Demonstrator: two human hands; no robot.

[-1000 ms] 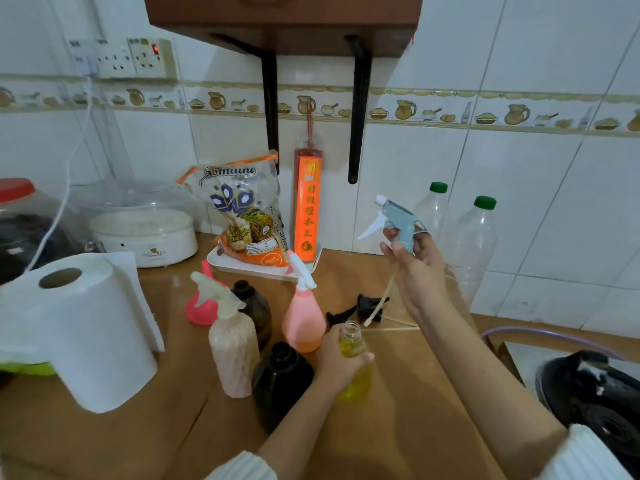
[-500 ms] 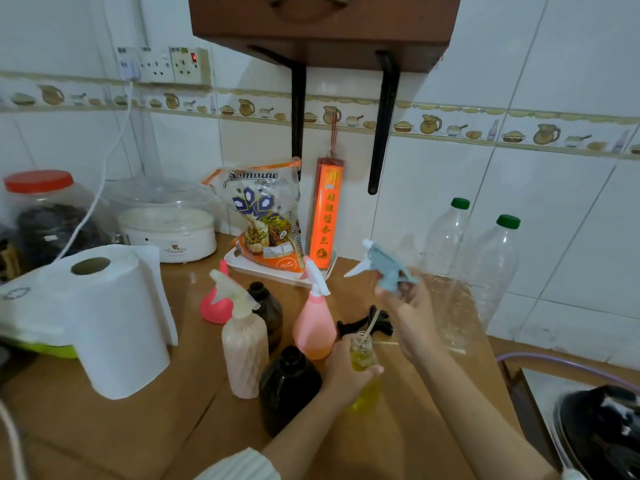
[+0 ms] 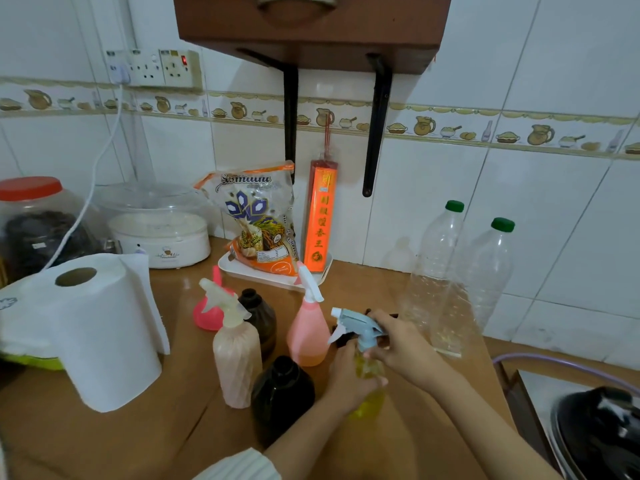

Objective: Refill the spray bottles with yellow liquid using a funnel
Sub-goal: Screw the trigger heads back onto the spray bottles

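Left hand (image 3: 348,379) wraps the yellow-filled bottle (image 3: 369,386); right hand (image 3: 398,346), fingers curled, grips the blue spray head (image 3: 356,323) atop its neck.

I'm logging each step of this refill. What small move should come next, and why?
Probably twist the blue spray head tight. It sits on the neck of the yellow-filled bottle, the right hand pinching its collar while the left hand grips the bottle.

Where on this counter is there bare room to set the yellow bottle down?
Bare counter lies in front of the paper towel roll and dark bottle, and at far back between the white tray and clear plastic bottles. It is crowded around the pink spray bottle, beige spray bottle and pink funnel.
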